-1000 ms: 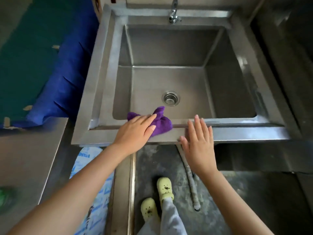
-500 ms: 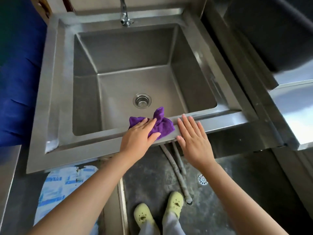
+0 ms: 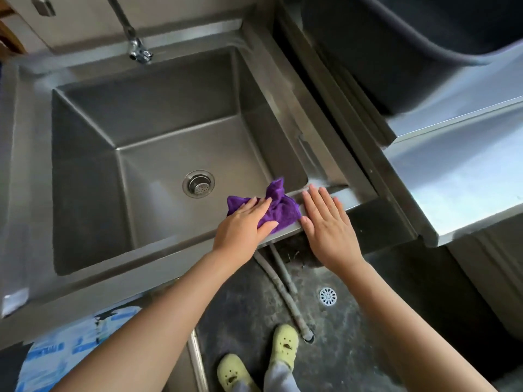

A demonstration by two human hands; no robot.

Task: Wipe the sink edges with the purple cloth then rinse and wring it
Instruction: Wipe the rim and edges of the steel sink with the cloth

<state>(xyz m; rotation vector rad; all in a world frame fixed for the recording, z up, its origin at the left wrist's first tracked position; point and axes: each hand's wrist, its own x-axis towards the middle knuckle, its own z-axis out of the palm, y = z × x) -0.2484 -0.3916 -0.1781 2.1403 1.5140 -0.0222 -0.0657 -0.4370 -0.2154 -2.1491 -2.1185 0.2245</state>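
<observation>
Both hands lay flat, fingers uncurled, on the front rim of the sink point(image 3: 169, 258): the left hand point(image 3: 244, 224) pressed the bunched purple cloth point(image 3: 280, 207) onto that rim near the sink's front right corner, a fold spilling over the basin, while the right hand point(image 3: 325, 222) rested on bare rim just beside the cloth, cornerward. Wiping the edges seemed the step in hand; the next move likely called for the right hand to clear the way so the cloth could slide round the corner, with rinsing under the faucet point(image 3: 138, 52) at the sink's back rim left for later.
</observation>
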